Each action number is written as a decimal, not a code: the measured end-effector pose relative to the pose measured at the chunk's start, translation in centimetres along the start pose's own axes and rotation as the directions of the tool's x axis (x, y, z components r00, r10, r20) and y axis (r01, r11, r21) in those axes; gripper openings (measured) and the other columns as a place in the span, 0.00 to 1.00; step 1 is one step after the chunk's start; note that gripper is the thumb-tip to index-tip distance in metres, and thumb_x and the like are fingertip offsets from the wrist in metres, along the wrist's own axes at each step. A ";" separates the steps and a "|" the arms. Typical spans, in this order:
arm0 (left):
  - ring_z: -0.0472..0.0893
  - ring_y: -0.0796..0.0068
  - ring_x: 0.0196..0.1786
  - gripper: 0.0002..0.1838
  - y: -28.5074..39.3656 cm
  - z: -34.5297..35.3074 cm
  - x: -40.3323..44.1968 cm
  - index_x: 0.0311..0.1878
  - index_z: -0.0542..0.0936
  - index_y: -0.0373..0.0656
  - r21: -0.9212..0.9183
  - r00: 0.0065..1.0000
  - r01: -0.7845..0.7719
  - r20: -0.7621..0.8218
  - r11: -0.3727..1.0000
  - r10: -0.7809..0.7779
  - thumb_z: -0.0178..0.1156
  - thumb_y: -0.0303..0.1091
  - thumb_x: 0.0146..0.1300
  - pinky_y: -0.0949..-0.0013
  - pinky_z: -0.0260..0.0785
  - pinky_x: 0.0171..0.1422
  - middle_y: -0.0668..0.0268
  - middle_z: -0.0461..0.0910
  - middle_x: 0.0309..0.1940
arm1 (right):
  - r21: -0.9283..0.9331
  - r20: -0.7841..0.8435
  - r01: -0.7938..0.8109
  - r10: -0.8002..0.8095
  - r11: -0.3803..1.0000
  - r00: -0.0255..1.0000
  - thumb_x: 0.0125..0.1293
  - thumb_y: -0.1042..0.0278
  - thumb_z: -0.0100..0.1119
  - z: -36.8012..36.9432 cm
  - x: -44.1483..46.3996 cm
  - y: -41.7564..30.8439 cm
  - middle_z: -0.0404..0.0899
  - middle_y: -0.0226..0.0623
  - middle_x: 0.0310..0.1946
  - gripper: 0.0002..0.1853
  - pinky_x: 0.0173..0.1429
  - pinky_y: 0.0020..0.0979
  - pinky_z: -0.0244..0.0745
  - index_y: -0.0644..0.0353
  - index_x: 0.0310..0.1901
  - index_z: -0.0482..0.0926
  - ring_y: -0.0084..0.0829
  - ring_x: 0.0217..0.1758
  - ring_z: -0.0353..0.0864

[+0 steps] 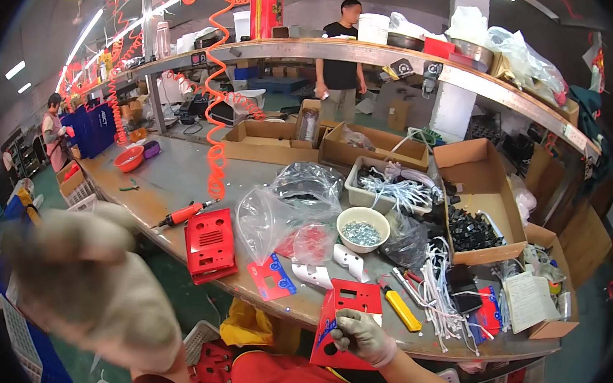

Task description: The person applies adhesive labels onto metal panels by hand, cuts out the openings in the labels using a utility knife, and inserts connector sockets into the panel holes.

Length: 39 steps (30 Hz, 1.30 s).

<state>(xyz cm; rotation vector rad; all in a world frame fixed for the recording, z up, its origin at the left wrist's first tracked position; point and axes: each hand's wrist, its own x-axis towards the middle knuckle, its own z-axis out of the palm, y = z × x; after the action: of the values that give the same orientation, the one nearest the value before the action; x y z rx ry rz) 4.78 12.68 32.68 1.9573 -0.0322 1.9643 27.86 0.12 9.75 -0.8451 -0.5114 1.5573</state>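
Note:
My right hand (363, 338), in a pale work glove, has its fingers curled against a bent red metal panel (326, 350) at the table's front edge; the panel has a rectangular cutout and round holes. Raised close to the camera at the left, my gloved left hand (98, 283) is smeared by motion, so its fingers and anything in them cannot be made out. A stack of red metal panels (211, 247) lies on the table between the hands. Beside it is a red-and-blue printed sheet (271, 278). A yellow utility knife (402, 309) rests right of my right hand.
A bowl of screws (362, 230) stands mid-table near clear plastic bags (257, 224). White cables (443, 303) and a cardboard box of black parts (473, 230) are to the right. A red power screwdriver (184, 214) lies under a coiled orange hose (217, 134). Behind the shelf stands a person (341, 72).

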 end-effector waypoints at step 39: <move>0.73 0.67 0.37 0.20 -1.4 1.8 0.2 0.46 0.72 0.36 0.357 0.998 -0.018 0.060 0.934 -0.004 0.59 0.39 0.55 0.64 0.68 0.42 0.60 0.73 0.35 | 0.043 -0.191 0.096 -0.086 0.994 0.978 0.66 0.65 0.54 -3.0 -3.4 -0.6 0.75 0.31 0.26 0.05 0.27 0.24 0.64 0.55 0.38 0.71 0.22 0.21 0.68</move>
<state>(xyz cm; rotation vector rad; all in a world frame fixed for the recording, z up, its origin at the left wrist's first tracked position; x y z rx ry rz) 6.87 13.53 32.57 2.2399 0.3273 2.0281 30.56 -3.53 9.09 -0.9072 -0.3651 1.3844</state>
